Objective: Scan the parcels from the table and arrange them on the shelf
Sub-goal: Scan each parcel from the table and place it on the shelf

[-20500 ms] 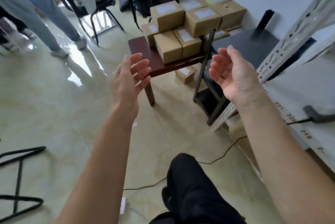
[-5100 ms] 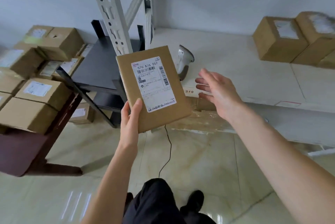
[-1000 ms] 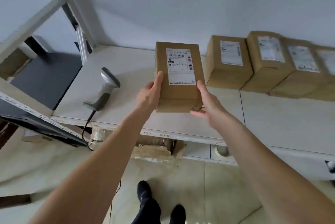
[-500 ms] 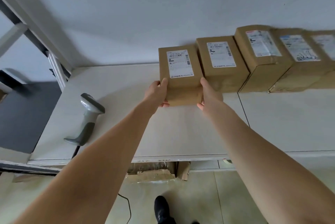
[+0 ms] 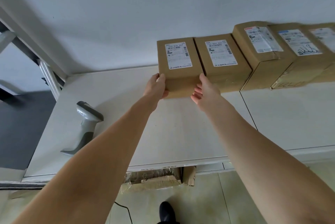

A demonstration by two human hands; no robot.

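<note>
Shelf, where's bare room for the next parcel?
Bare board on the shelf lies left of the held parcel, between it and the scanner, and along the front edge. The back right is crowded: a row of parcels side by side against the wall.

Plain pale wall above a glossy beige tiled floor.
</note>
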